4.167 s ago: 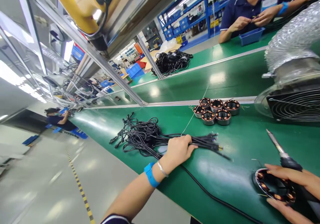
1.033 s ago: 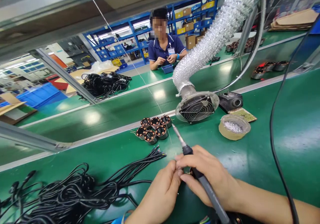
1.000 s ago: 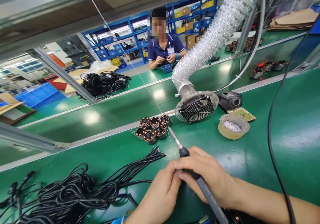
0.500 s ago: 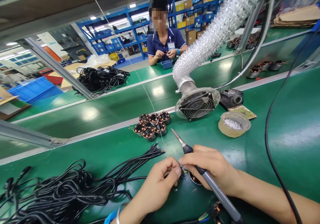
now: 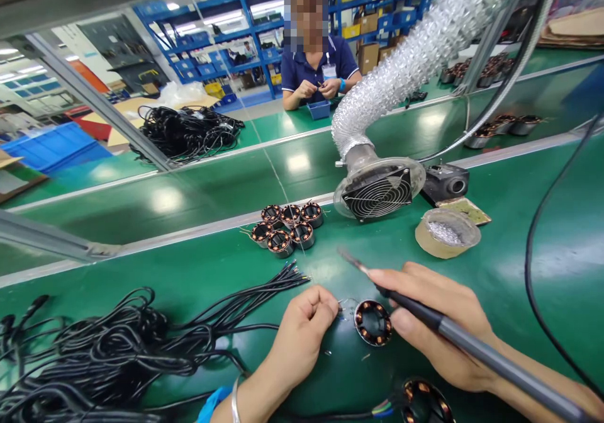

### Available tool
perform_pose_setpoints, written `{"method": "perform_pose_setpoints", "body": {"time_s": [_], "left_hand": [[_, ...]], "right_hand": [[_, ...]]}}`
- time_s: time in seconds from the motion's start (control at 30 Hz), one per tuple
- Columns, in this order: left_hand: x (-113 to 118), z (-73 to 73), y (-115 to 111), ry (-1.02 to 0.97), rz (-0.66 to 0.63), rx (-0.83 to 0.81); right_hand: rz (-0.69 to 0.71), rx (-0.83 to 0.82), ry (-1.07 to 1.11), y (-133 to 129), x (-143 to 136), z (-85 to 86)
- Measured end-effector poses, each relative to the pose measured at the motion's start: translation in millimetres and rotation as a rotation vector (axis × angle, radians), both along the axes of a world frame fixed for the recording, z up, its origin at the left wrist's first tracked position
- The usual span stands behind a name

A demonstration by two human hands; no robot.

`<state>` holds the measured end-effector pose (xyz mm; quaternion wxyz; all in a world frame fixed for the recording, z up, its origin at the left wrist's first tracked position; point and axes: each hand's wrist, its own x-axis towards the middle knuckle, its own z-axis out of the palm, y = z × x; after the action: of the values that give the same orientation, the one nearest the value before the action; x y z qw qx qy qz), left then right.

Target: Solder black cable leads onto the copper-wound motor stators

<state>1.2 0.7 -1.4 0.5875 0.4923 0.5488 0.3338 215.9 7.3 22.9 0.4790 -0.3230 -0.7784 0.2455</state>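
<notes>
Head view: the left hand [image 5: 299, 332] is closed in a pinch on thin wires [image 5: 343, 310]; the right hand [image 5: 443, 328], apart from it, grips the iron [image 5: 495, 360], tip toward the far left. Between them on the desk [image 5: 528, 272] sits a ring [image 5: 365, 335], just by the right thumb. Cables [image 5: 117, 347] lie left; six rings [image 5: 280, 247] cluster beyond, near the fan [image 5: 380, 196].

Beyond the far green bench [image 5: 276, 125] we see a co-worker [image 5: 315, 64] in a navy shirt [image 5: 344, 65], just behind a small blue tray [image 5: 319, 110]; behind that person we have blue shelving [image 5: 253, 33] holding yellow bins [image 5: 350, 31]; a silvery duct [image 5: 401, 80] slants down to a fan grille [image 5: 380, 196]; at left lies a large blue crate [image 5: 56, 149].
</notes>
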Motion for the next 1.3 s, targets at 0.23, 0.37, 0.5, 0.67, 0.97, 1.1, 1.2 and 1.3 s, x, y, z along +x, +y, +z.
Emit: {"method": "perform_pose_setpoints", "body": {"time_s": [0.23, 0.37, 0.5, 0.67, 0.97, 1.1, 1.2, 1.3], "left_hand": [[1.2, -0.4, -4.2, 0.082, 0.023, 0.036], [1.6, -1.4, -6.0, 0.093, 0.018, 0.055], [2.8, 0.3, -7.1, 0.100, 0.015, 0.050], [3.9, 2.8, -7.3, 0.107, 0.002, 0.044], [2.7, 1.7, -9.3, 0.109, -0.005, 0.044], [2.6, 1.5, -9.6, 0.106, -0.010, 0.042], [2.4, 2.5, -9.6, 0.110, -0.007, 0.043], [2.4, 3.2, -9.6, 0.114, -0.001, 0.047]], "right_hand": [[-0.112, -0.196, 0.134, 1.2, 5.9, -3.6], [-0.117, -0.256, 0.142, 3.2, 6.0, -7.5], [-0.104, -0.271, 0.144, 2.1, 5.2, -7.4], [-0.075, -0.278, 0.132, 0.3, 3.9, -6.5], [0.005, -0.092, 0.131, -5.4, -4.3, -2.9], [0.016, 0.004, 0.132, -9.5, -9.4, -3.7], [-0.004, 0.021, 0.138, -12.7, -11.1, -4.2], [-0.017, -0.016, 0.152, -14.7, -10.4, -4.4]]}}
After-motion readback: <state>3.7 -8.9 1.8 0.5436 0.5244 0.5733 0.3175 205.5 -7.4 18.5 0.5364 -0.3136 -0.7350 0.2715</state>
